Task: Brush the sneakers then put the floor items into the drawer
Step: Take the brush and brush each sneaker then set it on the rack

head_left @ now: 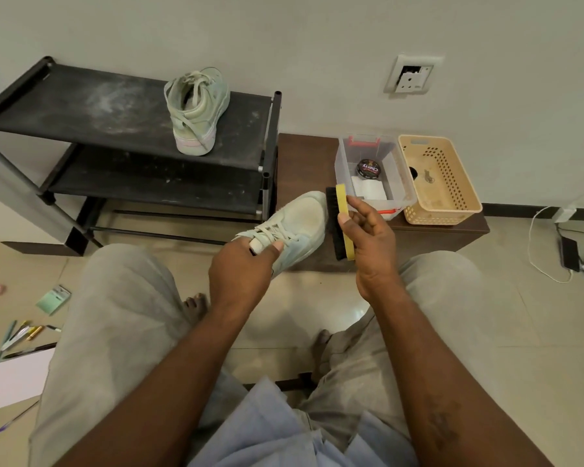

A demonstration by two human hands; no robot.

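Above knees, we note left hand (243,267) gripping sneaker (297,224) at laces, toe pointing away-right. Right hand (368,241) holds brush (339,224) alongside toe, bristles apparently touching.

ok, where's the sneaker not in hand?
Head view, upper left-centre: the other sneaker sits on the top shelf of the black rack, toward its right end.

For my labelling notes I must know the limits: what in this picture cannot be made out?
Head view only.
1. Drawer: none shows in the frame.
2. Held sneaker: heel hidden by the left hand.
3. Brush: back partly covered by the right hand.
4. Paper sheet: partly hidden by the trouser leg.
5. Metal item in the beige basket: too small to name.
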